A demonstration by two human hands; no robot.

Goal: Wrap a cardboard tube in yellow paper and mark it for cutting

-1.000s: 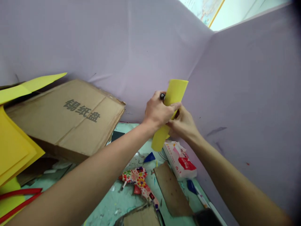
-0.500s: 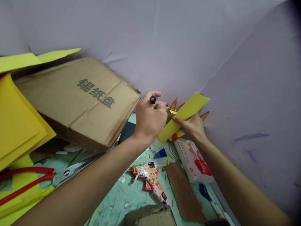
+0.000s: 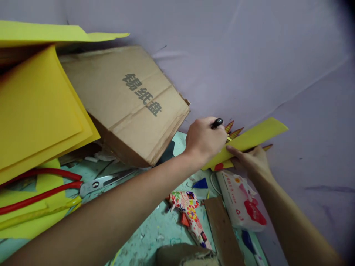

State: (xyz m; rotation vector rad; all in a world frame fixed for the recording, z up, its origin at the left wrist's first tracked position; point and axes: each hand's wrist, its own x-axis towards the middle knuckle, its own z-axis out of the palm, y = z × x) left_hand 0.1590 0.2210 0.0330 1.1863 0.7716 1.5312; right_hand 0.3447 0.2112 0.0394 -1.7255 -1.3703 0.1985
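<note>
Grip, left hand (image 3: 205,142): fingers curled shut around a black marker (image 3: 216,123), whose rounded end sticks up past the knuckles; the fist rests against the near end of the yellow strip (image 3: 249,139).
Grip, right hand (image 3: 251,161): fingers under and along the yellow strip, holding it from below; whether they are pinched tight cannot be told.
Yellow strip: held above the table (image 3: 144,236), slanting up to the right in front of the lilac backdrop (image 3: 249,55); beneath it a piece with red-and-yellow spikes (image 3: 234,130) pokes out.
Nearest edge: a scrap of brown cardboard (image 3: 183,255) at the bottom of the view, with a long cardboard strip (image 3: 223,231) just to its right.
Table middle: a flower-patterned glue gun (image 3: 191,214) lies on the scuffed green top, a small blue triangle (image 3: 201,183) just beyond it.
Right of it: a soft tissue pack (image 3: 241,201), pink and red print, lying under the right forearm's line; a blue pen (image 3: 249,242) beside its near end.
Left side: red-handled scissors (image 3: 66,188), blades pointing right, lying over yellow paper.
Further back: a flattened cardboard box (image 3: 130,103) with grey printed characters, leaning on the backdrop.
Far left: large yellow sheets (image 3: 36,107) stacked and overlapping the box's left edge.
</note>
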